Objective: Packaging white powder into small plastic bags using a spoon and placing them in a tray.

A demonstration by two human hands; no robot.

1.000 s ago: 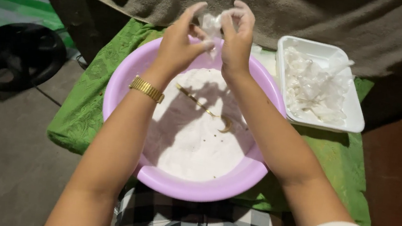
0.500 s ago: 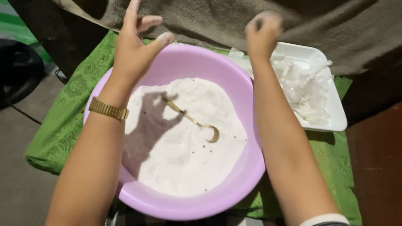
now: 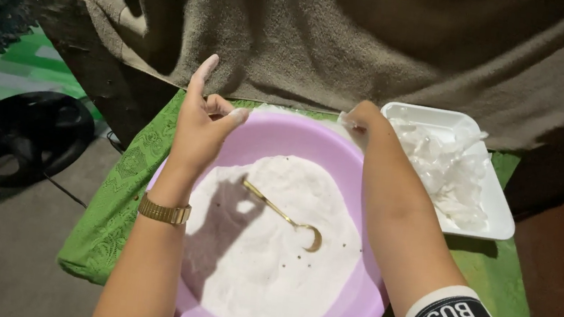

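Note:
A wide lilac plastic basin (image 3: 277, 133) holds white powder (image 3: 264, 261) with a gold spoon (image 3: 286, 216) half sunk in it. My left hand (image 3: 203, 122), dusted white and with a gold watch on the wrist, hovers above the basin's far left rim, fingers apart and holding nothing. My right hand (image 3: 363, 121) is over the far right rim, fingers pinched together; whether something small sits between them is unclear. Beside it a white foam tray (image 3: 492, 215) holds crumpled clear plastic bags (image 3: 445, 169).
The basin and tray rest on a green patterned cloth (image 3: 129, 184). A grey-brown blanket (image 3: 392, 44) hangs behind. A black round object (image 3: 22, 135) lies on the floor at the left. Reddish floor (image 3: 562, 279) lies to the right.
Both hands were together above the basin's far rim a second ago; they have moved apart, the left one opening wide, the right drifting toward the tray. The view moved closer.

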